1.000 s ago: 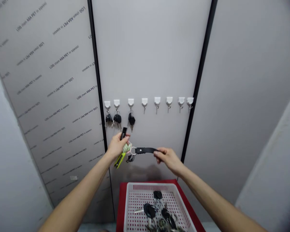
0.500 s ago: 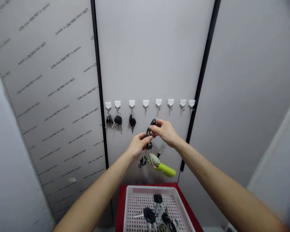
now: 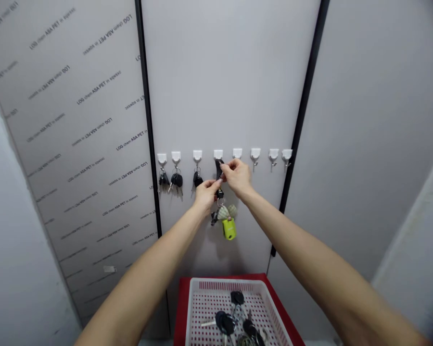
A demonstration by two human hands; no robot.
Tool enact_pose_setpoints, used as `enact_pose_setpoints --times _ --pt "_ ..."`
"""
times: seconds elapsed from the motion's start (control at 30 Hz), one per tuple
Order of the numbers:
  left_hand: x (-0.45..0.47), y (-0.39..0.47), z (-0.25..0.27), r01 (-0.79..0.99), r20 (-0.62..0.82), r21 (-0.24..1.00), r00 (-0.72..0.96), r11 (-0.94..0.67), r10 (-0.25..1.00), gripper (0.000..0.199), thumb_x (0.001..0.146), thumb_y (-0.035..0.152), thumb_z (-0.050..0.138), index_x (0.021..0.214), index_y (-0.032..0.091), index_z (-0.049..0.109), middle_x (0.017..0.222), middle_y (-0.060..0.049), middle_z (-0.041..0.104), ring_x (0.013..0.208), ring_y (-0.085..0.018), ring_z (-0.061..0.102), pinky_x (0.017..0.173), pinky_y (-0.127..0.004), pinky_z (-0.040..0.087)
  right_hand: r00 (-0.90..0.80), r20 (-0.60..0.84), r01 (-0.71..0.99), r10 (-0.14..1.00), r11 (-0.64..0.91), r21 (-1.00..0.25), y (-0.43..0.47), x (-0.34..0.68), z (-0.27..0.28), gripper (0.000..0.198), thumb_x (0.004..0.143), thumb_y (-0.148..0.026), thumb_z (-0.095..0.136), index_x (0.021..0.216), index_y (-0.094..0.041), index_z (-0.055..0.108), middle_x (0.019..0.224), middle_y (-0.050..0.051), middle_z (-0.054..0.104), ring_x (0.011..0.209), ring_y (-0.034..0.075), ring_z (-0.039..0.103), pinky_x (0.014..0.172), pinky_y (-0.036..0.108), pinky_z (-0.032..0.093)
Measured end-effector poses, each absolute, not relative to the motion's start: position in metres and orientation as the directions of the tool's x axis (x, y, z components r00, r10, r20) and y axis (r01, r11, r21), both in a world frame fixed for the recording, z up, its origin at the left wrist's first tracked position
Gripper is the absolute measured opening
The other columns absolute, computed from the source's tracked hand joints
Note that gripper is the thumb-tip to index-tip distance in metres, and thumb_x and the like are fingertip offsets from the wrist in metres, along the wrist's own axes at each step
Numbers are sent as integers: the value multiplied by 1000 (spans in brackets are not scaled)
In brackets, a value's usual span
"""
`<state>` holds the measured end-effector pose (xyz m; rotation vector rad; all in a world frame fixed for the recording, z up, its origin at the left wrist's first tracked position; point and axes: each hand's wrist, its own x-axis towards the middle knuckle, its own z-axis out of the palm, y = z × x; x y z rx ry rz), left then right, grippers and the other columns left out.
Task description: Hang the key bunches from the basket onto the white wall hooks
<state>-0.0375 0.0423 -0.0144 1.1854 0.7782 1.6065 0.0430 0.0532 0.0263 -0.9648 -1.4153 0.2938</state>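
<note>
My left hand point(image 3: 206, 196) pinches the lower part of a black keychain strap point(image 3: 219, 169). My right hand point(image 3: 237, 178) grips the strap higher up, at its loop. The strap's top lies right under a white wall hook point(image 3: 218, 154); whether the loop is over the metal prong I cannot tell. Below my fingers dangle a pale green woven charm point(image 3: 222, 213), a bright yellow-green tag point(image 3: 229, 229) and some dark keys point(image 3: 214, 218). Left of my hands, bunches of black-headed keys point(image 3: 176, 180) hang from three hooks.
More white hooks point(image 3: 255, 154) run along the wall panel to the right. Below stands a white perforated basket point(image 3: 202, 280) with several loose keys point(image 3: 224, 322), on a red surface point(image 3: 182, 307). Black strips point(image 3: 147, 110) edge the panel.
Both hands have moved up and slightly left with the keychain, bringing its strap to the hook. The yellow-green tag has swung from slanting right to hanging down.
</note>
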Motion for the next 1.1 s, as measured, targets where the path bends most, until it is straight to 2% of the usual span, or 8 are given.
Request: enact_pose_setpoints --times 0.37,0.5,0.63,0.7,0.8,0.87,0.97,1.1 --pt "-33 57 -30 -124 338 929 -95 -348 936 17 58 28 51 55 13 44 43 6 38 35 -3 32 36 -17 28 145 691 603 708 490 -630 65 38 17 16 60 -30 43 51 -16 44 46 -2 47 46 9 43 51 22 35" --pt "-41 47 -43 -30 350 934 -121 -356 929 17 55 14 52 72 13 50 60 2 48 51 -7 44 48 -20 35 61 721 649 691 521 -555 56 44 -2 13 62 -27 43 62 -15 48 59 0 52 52 8 44 55 22 35" --pt "-52 17 -83 368 639 748 -171 -553 750 37 57 11 49 93 17 45 95 -5 46 85 -15 44 73 -27 35 -72 695 676 716 547 -493 32 66 -58 18 63 -23 43 76 -14 50 76 3 53 56 7 44 60 22 35" --pt "-57 0 -112 510 708 632 -73 -584 703 35 60 12 46 95 17 44 101 -5 43 94 -16 39 78 -29 33 -243 546 681 802 542 -493 15 81 -98 16 62 -19 43 75 -14 52 72 2 54 56 8 45 58 21 35" --pt "-60 -24 -162 587 558 592 195 -552 807 28 63 11 41 90 17 47 94 -6 48 91 -16 42 77 -28 34 -503 168 701 848 514 -494 -12 100 -157 13 60 -15 44 67 -14 55 60 0 55 53 8 45 53 19 34" --pt "-59 -35 -192 634 352 578 374 -514 858 27 63 14 42 89 16 49 90 -7 51 86 -17 45 76 -28 35 -524 34 738 851 474 -480 -25 108 -186 15 59 -14 45 68 -14 57 61 1 56 54 9 46 53 19 33" --pt "-55 -45 -222 702 98 517 520 -490 848 31 60 22 49 90 15 50 89 -9 52 85 -21 46 74 -31 34 -520 -23 761 854 451 -465 -36 109 -211 21 60 -17 46 77 -15 57 68 2 57 60 10 48 55 19 34" --pt "-52 -46 -235 751 -8 451 544 -483 839 23 56 23 51 78 16 54 78 -7 54 77 -22 47 68 -30 34 -556 -64 792 828 505 -344 -40 103 -222 25 59 -21 47 82 -16 58 76 5 56 67 14 49 58 21 33"
